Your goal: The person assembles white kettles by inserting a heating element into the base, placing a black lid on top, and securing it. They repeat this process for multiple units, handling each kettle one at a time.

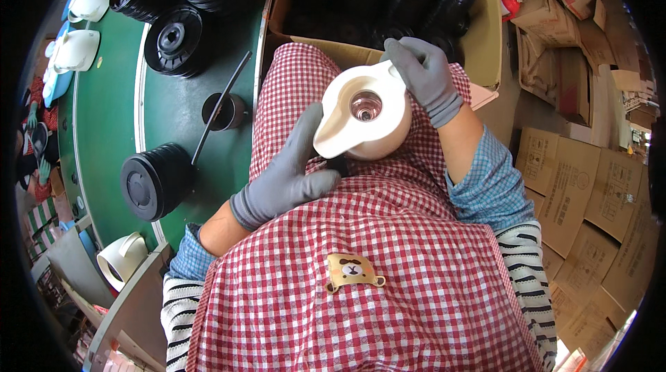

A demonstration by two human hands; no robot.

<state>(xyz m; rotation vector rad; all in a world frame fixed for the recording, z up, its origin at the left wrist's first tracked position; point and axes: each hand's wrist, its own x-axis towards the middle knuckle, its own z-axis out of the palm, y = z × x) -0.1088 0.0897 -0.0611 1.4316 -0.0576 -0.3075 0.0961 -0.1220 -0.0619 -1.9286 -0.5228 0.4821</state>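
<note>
A cream-white jug (393, 116) with a wide pouring spout rests over my lap, its round mouth turned up and a shiny inner liner showing inside. My right hand (424, 75), in a grey glove, is closed around the handle at the upper right. Beside the spout is my left hand (288, 174), also gloved in grey, its fingers stretched out along the jug's side and its thumb apart. Whether those fingers press on the jug is hard to see. A small dark part shows between the left thumb and the jug, mostly hidden.
On the green bench at left stand stacked black discs (158, 179), a dark cup (223, 112) with a thin rod (222, 108) across it, and more black parts (175, 40). White jugs (76, 51) line the far left. An open carton (489, 42) holds black parts; cartons (572, 178) fill the right.
</note>
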